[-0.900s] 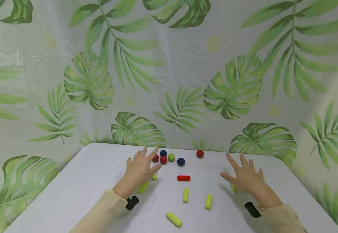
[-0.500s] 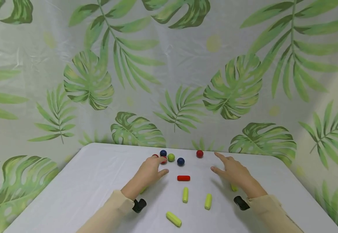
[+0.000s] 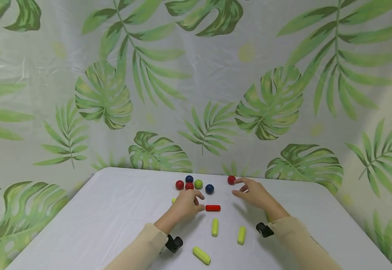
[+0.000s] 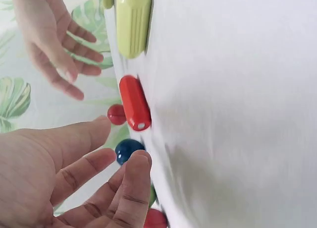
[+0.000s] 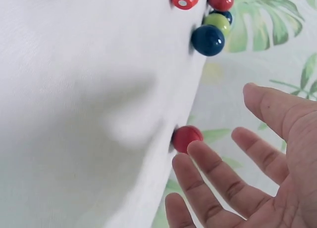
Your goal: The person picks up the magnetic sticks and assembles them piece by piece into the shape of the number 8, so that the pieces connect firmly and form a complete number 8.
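My left hand (image 3: pixel 184 204) hovers over the table's middle, fingers loosely bent and holding nothing. Its thumb tip is right at the left end of a short red rod (image 3: pixel 213 208); the left wrist view has this rod (image 4: pixel 134 103) just beyond the fingertips. A dark blue ball (image 3: pixel 209 189) lies behind the rod. My right hand (image 3: pixel 254 193) reaches toward a lone red ball (image 3: pixel 231 180) near the back edge, forefinger overlapping its side. In the right wrist view the fingers are spread and bent, the palm holds nothing, and the red ball (image 5: pixel 187 139) sits by the fingertips.
Left of the blue ball cluster two red balls (image 3: pixel 180 185), a green ball (image 3: pixel 198 184) and another blue ball (image 3: pixel 189 179). Yellow-green rods (image 3: pixel 215 227) lie scattered nearer me, some partly behind my arms. A leaf-patterned curtain (image 3: pixel 162 93) hangs behind the white table (image 3: pixel 81 225).
My left hand has come right and nearer me, from the ball cluster to the red rod. The right hand has moved left to the lone red ball, its fingers bending more.
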The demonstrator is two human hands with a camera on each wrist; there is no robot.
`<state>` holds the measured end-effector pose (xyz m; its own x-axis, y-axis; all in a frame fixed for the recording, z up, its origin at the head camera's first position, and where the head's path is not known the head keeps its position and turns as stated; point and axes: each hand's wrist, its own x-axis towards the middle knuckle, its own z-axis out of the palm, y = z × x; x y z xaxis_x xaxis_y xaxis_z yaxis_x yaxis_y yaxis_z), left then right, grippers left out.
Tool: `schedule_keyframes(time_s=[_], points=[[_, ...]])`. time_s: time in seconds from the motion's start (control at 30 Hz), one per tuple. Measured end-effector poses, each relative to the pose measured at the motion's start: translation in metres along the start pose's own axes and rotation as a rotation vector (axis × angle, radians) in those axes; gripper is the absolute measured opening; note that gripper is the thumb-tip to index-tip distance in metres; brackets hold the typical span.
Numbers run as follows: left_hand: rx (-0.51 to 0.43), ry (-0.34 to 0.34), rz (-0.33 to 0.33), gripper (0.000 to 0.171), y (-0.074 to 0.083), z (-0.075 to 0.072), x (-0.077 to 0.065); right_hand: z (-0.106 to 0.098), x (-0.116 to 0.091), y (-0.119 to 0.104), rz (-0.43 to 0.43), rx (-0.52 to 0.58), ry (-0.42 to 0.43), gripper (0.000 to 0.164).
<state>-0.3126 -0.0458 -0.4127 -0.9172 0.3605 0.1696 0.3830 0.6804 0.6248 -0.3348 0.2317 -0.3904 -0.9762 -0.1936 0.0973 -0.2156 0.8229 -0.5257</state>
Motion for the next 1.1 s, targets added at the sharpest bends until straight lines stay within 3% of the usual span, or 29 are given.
schedule_keyframes(time_s=[0.43, 0.7, 1.1], points=[[-0.114, 0.005, -0.125, 0.027, 0.003, 0.015, 0.004, 0.024, 0.025, -0.007, 0.018, 0.092, -0.046, 0.041], [-0.117, 0.007, -0.141, 0.027, 0.002, 0.021, 0.005, 0.031, 0.033, -0.008, 0.087, 0.131, -0.077, 0.04], [-0.116, 0.007, -0.148, 0.024, -0.001, 0.026, 0.01, 0.036, 0.042, -0.009, 0.066, 0.151, -0.08, 0.037]])
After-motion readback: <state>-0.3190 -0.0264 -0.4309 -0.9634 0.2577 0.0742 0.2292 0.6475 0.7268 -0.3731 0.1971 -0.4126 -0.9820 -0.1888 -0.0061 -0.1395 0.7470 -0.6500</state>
